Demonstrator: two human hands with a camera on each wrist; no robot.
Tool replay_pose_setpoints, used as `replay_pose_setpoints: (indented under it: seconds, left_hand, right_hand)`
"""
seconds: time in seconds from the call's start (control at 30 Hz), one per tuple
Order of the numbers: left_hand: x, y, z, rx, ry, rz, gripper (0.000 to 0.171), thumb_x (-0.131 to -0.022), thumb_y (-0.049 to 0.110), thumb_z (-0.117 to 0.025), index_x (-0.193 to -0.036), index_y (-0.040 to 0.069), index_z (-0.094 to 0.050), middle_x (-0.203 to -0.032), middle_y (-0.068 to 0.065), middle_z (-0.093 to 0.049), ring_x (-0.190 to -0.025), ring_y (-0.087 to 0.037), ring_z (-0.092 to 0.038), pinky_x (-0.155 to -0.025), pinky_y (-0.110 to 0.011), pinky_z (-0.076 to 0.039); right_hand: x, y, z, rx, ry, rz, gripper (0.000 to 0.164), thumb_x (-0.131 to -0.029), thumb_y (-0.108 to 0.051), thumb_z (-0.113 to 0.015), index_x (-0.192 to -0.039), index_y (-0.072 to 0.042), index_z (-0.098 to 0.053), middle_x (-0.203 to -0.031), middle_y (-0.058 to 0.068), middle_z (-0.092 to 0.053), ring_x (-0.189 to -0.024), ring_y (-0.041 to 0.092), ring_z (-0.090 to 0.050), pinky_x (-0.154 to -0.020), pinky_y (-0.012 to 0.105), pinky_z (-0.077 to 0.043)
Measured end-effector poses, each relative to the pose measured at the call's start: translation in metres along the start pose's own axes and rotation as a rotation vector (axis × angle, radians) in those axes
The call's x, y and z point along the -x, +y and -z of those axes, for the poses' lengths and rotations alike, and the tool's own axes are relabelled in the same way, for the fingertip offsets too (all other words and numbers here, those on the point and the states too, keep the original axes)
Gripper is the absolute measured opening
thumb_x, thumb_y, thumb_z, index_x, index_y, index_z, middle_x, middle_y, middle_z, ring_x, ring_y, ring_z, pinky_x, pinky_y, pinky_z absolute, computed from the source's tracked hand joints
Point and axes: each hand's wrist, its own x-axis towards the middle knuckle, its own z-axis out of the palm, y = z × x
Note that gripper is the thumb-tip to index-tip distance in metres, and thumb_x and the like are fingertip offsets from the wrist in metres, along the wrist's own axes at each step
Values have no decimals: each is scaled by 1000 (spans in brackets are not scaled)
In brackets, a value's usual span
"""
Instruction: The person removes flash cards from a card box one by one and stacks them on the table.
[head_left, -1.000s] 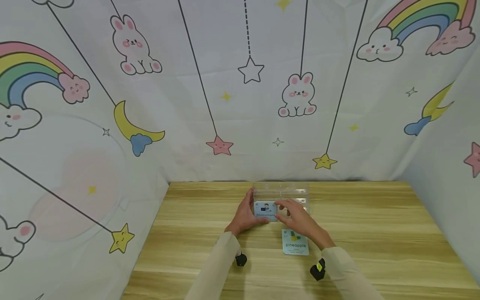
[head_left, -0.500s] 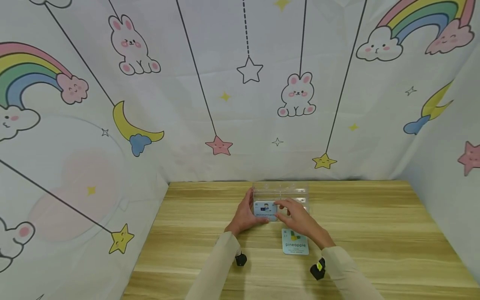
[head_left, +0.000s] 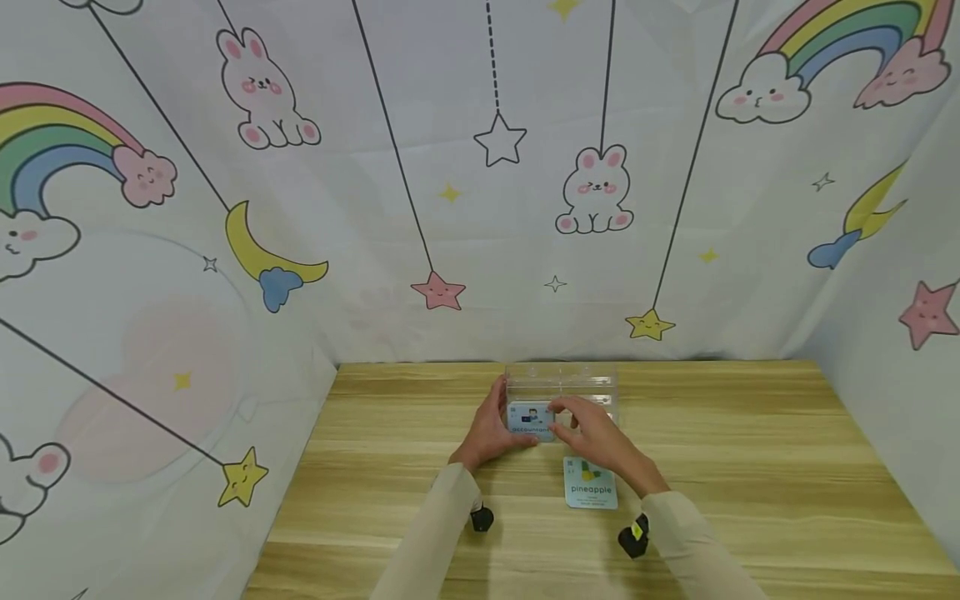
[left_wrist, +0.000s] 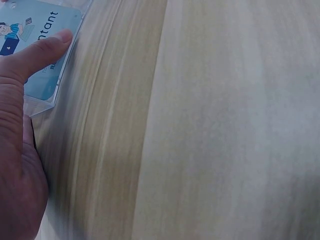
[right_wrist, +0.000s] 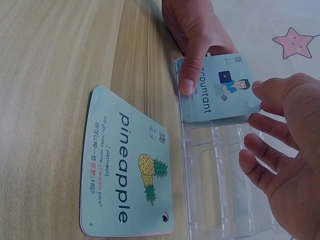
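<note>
The blue "accountant" flash card [right_wrist: 226,87] sits at the front left of a clear plastic rack [head_left: 588,383], with more card edges showing behind it. My left hand [head_left: 491,429] grips the rack's left side, its thumb [left_wrist: 52,46] lying over the card's lower edge. With thumb and index finger, my right hand [head_left: 596,433] pinches the card's right edge near the upper corner; its other fingers are bent beside the rack. A "pineapple" flash card [right_wrist: 132,172], apparently on top of a thin stack, lies face up on the table in front of the rack.
The wood-grain table [head_left: 750,467] reaches back to a white cloth backdrop [head_left: 480,233] printed with stars, rabbits and rainbows. Cloth also hangs at both sides. Vacant compartments of the rack lie right of the accountant card.
Both hands stay at the rack with almost no movement. My right fingers shift very slightly at the accountant card's edge, and the pineapple card stays put.
</note>
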Motion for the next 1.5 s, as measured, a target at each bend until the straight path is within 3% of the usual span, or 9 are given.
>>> replay_pose_setpoints:
  seconds: [0.27, 0.6, 1.13, 1.5]
  left_hand:
    - [-1, -2, -1, -16, 3, -10, 130, -72, 19, -98, -166, 10, -10, -168, -14, -26, -153, -25, -30, -122, -36, -31]
    - [0, -1, -1, 5, 17, -28, 128, -71, 17, -99, -165, 4, -13, -168, -13, -27, -153, -25, -31, -122, -37, -31]
    - [1, 1, 0, 10, 4, -20, 129, -72, 16, -98, -166, 5, -10, -168, -15, -25, -153, -26, -30, -123, -37, -30]
    - [3, 3, 0, 8, -2, -5, 128, -73, 16, -98, -167, 11, -11, -169, -11, -23, -153, -22, -29, -123, -33, -30]
  right_hand:
    - [-2, -3, 0, -25, -7, -21, 28, -99, -17, -74, -124, -8, -68, -117, 4, -70, -81, 12, -57, -70, 29, -52]
    - [-3, -1, -2, -26, 22, 14, 27, -98, -16, -74, -123, -6, -68, -117, 8, -69, -82, 11, -55, -71, 30, -52]
    - [-2, -6, -4, -54, 20, 1, 24, -99, -15, -74, -120, -7, -68, -115, 4, -69, -82, 12, -59, -70, 30, -53]
    - [-3, -5, -8, -66, 47, 69, 20, -98, -10, -74, -117, -6, -72, -114, 5, -71, -87, 14, -63, -74, 32, -57]
